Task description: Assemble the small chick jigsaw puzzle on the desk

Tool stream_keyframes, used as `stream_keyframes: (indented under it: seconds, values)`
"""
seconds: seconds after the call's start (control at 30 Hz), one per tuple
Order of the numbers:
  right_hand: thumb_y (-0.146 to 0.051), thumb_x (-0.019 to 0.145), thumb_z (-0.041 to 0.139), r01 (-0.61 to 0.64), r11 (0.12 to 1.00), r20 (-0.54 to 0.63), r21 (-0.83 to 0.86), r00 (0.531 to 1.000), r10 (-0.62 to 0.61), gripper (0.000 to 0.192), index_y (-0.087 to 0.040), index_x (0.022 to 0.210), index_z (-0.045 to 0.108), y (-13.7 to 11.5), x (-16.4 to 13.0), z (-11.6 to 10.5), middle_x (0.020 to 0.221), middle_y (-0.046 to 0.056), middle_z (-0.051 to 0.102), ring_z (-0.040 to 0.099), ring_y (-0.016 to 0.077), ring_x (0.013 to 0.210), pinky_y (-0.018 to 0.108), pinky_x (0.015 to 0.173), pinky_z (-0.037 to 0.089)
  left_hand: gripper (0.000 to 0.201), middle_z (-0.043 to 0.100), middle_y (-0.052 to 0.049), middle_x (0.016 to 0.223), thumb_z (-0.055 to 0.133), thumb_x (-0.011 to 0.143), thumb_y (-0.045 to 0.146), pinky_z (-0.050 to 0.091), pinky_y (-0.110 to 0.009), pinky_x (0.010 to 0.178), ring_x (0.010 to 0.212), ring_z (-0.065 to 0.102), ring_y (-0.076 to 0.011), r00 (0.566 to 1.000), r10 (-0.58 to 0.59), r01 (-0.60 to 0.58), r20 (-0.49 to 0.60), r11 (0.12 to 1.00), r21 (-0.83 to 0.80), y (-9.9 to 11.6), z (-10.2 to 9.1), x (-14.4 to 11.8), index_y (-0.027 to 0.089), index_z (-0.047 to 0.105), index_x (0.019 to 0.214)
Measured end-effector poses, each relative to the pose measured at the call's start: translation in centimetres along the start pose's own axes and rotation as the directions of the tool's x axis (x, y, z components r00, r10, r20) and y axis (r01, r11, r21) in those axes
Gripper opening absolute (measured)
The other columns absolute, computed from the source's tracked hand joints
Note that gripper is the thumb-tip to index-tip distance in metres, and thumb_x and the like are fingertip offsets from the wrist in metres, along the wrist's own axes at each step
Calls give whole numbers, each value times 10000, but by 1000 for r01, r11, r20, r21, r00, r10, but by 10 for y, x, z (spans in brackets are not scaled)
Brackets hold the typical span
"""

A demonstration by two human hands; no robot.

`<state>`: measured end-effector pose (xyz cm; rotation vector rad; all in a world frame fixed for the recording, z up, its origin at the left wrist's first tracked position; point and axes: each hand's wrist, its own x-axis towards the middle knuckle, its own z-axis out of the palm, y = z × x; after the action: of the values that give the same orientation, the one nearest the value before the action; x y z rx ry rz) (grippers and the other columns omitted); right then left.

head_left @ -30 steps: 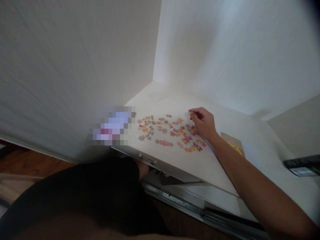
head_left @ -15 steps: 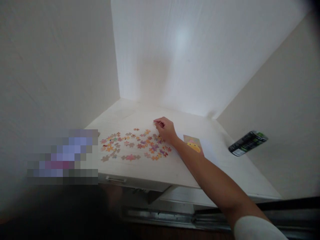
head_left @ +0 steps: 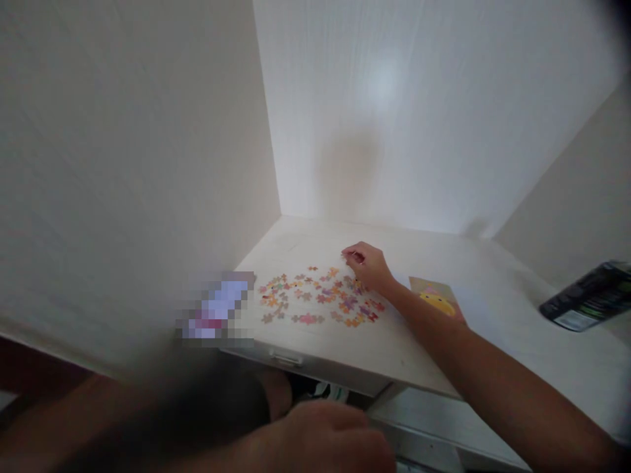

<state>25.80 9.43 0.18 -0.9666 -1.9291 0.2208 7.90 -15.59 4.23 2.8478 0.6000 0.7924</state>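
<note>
My right hand (head_left: 371,266) pinches at the far edge of the puzzle pieces (head_left: 318,297) on the tabletop (head_left: 394,348); I cannot tell if its grip holds one. My left hand (head_left: 325,437) is blurred, grip unclear. The dark can (head_left: 586,303), well right of the pieces, has unreadable writing.

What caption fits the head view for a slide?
Right hand pinches at the far edge of scattered puzzle pieces on a white desk; left hand stays low below the desk edge, blurred.
</note>
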Motion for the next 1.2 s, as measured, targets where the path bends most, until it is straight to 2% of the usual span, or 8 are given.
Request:
stream_keyframes:
  seconds: [0.13, 0.27, 0.4, 0.53, 0.63, 0.73, 0.97, 1.2]
  values:
    - [-160, 803, 588, 6, 999, 43, -39, 999, -4, 155, -165, 863, 731, -5, -1, 2, 828, 67, 708, 619, 159, 711, 286, 691, 482, 285, 672, 1, 759, 564, 919, 369, 316, -279, 429, 508, 465, -111, 961, 189, -169, -202, 979, 111, -40, -1, -25, 200, 554, 690]
    - [-178, 811, 593, 3, 1000, 99, -17, 995, -1, 138, -163, 856, 723, -17, -4, 3, 825, 68, 714, 635, 156, 703, 280, 673, 489, 483, 464, 18, 507, 560, 929, 398, 274, -282, 468, 486, 427, -120, 987, 143, -130, -72, 978, 161, -69, 9, -40, 185, 423, 518]
    - [-200, 824, 593, -23, 1000, 151, -22, 988, 26, 125, -171, 865, 708, -23, -7, 5, 804, 57, 709, 639, 154, 684, 277, 646, 493, 343, 513, 13, 558, 440, 940, 190, 321, -282, 504, 508, 446, -114, 997, -47, 52, -65, 996, 77, -63, 0, -43, 180, 478, 599]
    - [-228, 837, 592, -85, 996, 158, -25, 984, 88, 127, -169, 879, 696, -20, -7, 5, 802, 58, 704, 642, 159, 690, 280, 641, 495, 369, 589, 3, 699, 314, 1025, 213, 435, -240, 640, 645, 551, -105, 976, -214, 210, -45, 974, -83, -52, -22, -41, 171, 511, 715]
    - [-247, 841, 589, -119, 992, 140, -37, 982, 123, 128, -171, 874, 687, -16, -6, 3, 786, 52, 695, 629, 158, 685, 277, 629, 482, 430, 603, 6, 730, 232, 1064, 312, 448, -219, 656, 654, 566, -96, 981, -181, 190, 65, 960, -203, -56, -21, -45, 181, 493, 748]
    - [-270, 844, 586, -165, 984, 111, -73, 979, 172, 133, -173, 856, 676, -11, -3, 2, 757, 43, 683, 607, 156, 666, 279, 620, 464, 485, 535, 30, 597, 179, 1064, 383, 392, -213, 513, 522, 499, -91, 981, -192, 180, -17, 945, -273, -63, -5, -48, 196, 473, 726]
    - [-275, 835, 590, -267, 959, 121, -97, 953, 277, 132, -173, 850, 672, 0, 1, -3, 733, 35, 685, 590, 149, 646, 268, 613, 440, 184, 681, -34, 1017, 393, 1018, 223, 508, -248, 810, 886, 639, -142, 992, -88, 93, 93, 994, -54, -53, -16, -30, 184, 553, 1102]
    - [-241, 829, 589, -237, 941, 236, -240, 926, 293, 153, -165, 863, 718, 14, 3, -12, 796, 67, 738, 625, 153, 685, 263, 646, 448, 135, 631, -40, 1022, 546, 887, 134, 505, -342, 847, 889, 574, -177, 964, -190, 182, 187, 982, 58, -58, -13, -19, 188, 577, 1007]
